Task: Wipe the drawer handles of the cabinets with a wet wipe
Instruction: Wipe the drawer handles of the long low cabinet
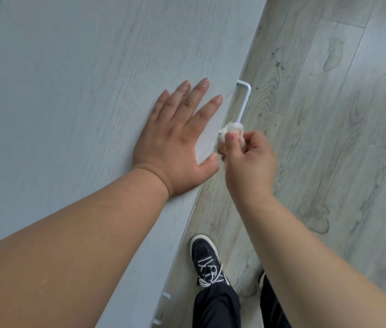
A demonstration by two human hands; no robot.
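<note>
Left hand (177, 140) flat on the cabinet top (80, 79), fingers straight and spread, holding nothing. Just right of it, right hand (248, 159) pinches a bunched wet wipe (231, 132) at its fingertips, wipe pressed on the near end of the white drawer handle (245, 98). Second handle (162, 308) lower down. Dark shoe (207, 259) on the wood floor (329, 114).

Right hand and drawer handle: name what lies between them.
Head view: the bunched wet wipe, pinched by the right hand, against the near end of the drawer handle.
</note>
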